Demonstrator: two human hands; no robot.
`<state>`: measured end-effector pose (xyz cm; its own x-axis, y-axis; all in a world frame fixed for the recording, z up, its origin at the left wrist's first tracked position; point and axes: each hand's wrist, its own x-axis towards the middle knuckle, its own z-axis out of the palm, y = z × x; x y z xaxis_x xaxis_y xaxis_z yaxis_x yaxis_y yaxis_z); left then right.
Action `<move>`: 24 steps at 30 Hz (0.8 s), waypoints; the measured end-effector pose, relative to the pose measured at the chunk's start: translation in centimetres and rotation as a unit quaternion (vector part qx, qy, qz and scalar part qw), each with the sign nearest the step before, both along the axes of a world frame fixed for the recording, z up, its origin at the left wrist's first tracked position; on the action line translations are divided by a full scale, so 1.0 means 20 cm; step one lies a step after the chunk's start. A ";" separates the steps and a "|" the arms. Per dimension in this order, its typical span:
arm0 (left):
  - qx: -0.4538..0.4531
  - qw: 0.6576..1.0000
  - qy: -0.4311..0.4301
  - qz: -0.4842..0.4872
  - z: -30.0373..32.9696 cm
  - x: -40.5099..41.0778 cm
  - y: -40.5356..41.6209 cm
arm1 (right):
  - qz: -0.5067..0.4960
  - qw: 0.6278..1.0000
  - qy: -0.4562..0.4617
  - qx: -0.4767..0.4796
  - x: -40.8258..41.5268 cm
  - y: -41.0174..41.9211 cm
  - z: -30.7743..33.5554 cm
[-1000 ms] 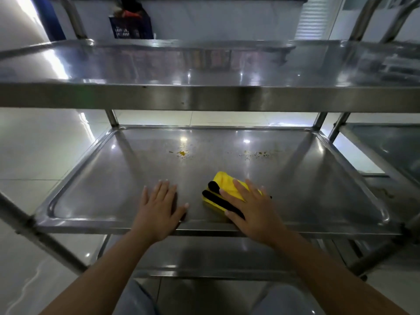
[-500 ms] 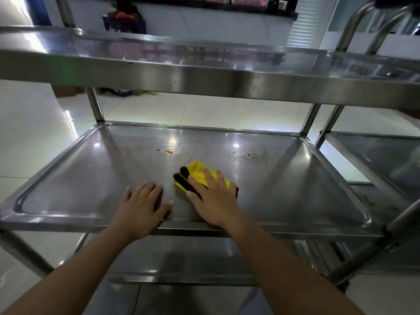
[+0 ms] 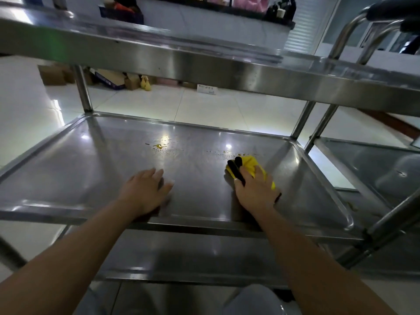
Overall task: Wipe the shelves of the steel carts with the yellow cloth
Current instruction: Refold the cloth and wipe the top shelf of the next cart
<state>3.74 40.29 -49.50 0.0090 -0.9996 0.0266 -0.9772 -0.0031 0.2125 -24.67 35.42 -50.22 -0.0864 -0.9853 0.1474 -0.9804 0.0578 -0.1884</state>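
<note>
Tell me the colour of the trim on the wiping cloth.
Black, on the yellow cloth under the right hand; seen in the head view.

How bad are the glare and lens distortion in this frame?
Head view: bright ceiling-light reflections spot the middle shelf near the yellow spill; wide-angle bending tilts the top shelf; frame softly blurred, yet the yellow cloth under the right hand reads clearly.

Middle shelf [image 3: 91,169] of the steel cart: yellow cloth [image 3: 252,165] lies right of centre, right hand [image 3: 255,189] pressing flat on it. Left hand [image 3: 145,192] rests flat on bare steel near the front rim. Yellow spill [image 3: 160,145] and crumbs [image 3: 229,153] toward the back.
</note>
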 end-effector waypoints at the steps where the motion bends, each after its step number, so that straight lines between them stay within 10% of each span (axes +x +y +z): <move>1: 0.002 1.000 -0.018 0.001 -0.02 -0.02 0.01 | 0.015 1.000 0.012 -0.010 0.09 0.00 -0.01; 8: -0.059 0.998 -0.007 -0.007 -0.05 -0.03 0.01 | 0.264 0.962 0.062 -0.042 0.22 -0.12 -0.03; 17: -0.114 0.993 0.005 -0.032 -0.09 0.01 -0.02 | 0.043 0.999 0.024 -0.011 -0.53 -0.38 -0.03; 24: -0.091 0.996 -0.015 0.000 -0.09 -0.02 0.00 | -0.061 0.995 -0.023 0.072 -0.35 -0.56 0.08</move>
<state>3.28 40.35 -51.37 0.0051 -0.9780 0.2085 -0.9831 0.0332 0.1802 -31.71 24.14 -48.60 -0.2092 -0.9779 -0.0021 -0.9552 0.2049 -0.2137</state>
